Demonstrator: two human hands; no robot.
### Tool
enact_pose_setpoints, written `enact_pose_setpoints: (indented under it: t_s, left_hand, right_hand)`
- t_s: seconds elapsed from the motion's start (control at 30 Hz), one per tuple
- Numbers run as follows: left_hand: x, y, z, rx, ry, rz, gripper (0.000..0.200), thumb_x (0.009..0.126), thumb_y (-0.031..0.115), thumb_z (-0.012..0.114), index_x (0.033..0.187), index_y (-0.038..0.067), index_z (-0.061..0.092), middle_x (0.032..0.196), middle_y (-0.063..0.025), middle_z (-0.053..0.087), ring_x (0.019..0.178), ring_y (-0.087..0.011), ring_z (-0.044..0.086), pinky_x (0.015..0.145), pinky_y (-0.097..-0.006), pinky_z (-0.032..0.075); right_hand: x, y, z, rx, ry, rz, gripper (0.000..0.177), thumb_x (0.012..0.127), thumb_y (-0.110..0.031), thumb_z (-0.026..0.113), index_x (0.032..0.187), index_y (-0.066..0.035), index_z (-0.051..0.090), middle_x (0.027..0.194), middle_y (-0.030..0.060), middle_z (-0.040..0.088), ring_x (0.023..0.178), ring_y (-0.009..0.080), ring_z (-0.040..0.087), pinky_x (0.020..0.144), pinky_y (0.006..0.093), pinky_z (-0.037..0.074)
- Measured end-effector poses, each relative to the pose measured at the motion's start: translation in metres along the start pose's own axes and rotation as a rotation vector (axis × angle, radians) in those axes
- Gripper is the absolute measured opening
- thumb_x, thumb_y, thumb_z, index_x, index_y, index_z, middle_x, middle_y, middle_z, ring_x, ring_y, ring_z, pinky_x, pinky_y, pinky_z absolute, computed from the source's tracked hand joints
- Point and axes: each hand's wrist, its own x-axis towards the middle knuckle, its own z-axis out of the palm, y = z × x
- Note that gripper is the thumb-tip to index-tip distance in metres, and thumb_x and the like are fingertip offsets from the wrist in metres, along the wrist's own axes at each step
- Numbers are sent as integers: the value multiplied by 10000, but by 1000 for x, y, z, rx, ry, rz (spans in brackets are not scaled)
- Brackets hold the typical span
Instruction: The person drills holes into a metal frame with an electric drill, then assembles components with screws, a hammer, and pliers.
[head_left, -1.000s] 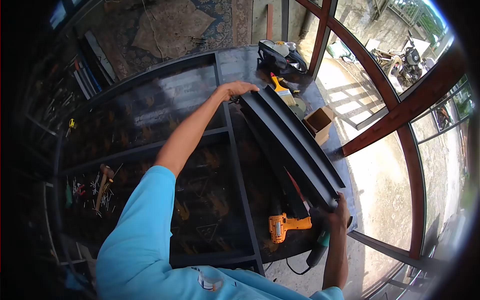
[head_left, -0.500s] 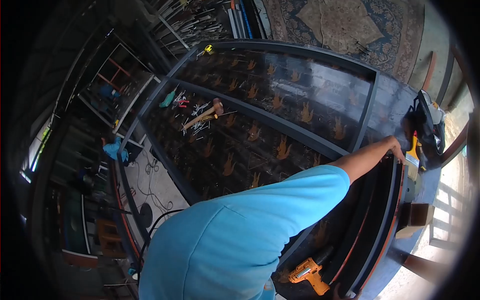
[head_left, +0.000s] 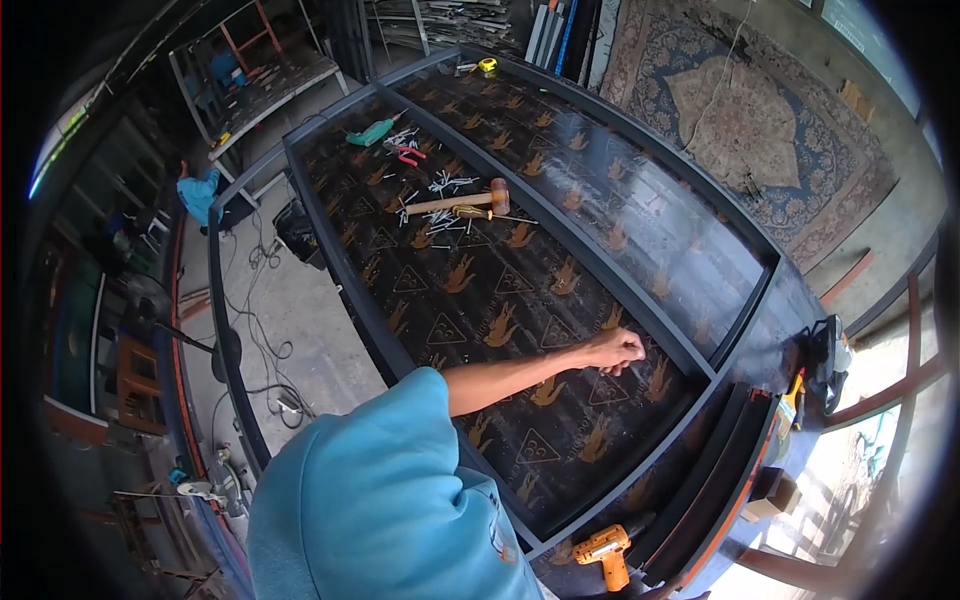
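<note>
the left hand (head_left: pixel 615 350) is over the worktop (head_left: pixel 690 260), near the middle bar of the dark grey frame (head_left: pixel 640 314). its fingers are curled in, part closed; whether they pinch something small, i cannot tell. the right hand is out of view. the step in hand seems to be a reach across the frame; moving from here would call for lifting clear of its raised bars.

the frame lies flat across the worktop, straight-barred and dull, with bird-printed board showing between. to the near right, just outside it, lie long black channels (head_left: pixel 738 462) with reddish edges, the orange drill (head_left: pixel 605 550) beside them. a mallet (head_left: pixel 455 203) rests farther left.
</note>
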Motion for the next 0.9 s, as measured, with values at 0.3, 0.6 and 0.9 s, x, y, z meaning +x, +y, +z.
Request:
enact_pose_setpoints:
  t_s: [0.3,0.6,0.9]
  left_hand:
    - [-430,-254,-278,-774,1501,-215,269,925,288,584,845,32,567,587,-29,501,432,-128,504,377,-261,392]
    - [-637,-342,-406,-1126,1879,319,588,699,-99,580,1243,39,404,921,-139,553,842,-283,599,755,-380,520]
    - [-633,-181,-521,-795,1022,910,701,806,-68,637,1420,61,324,1416,-272,358,1323,-352,380,1073,-461,356]
  right_hand:
    - [-189,-186,48,766,-800,-336,283,842,-39,603,1110,50,610,919,141,669,831,208,619,759,303,487]
    - [-474,-423,-17,696,-1560,-915,352,848,-105,633,1178,10,590,935,136,686,855,193,669,754,305,533]
    - [-570,-540,-5,689,-1825,-1006,348,867,-127,608,1180,25,592,994,137,670,889,183,638,799,299,499]
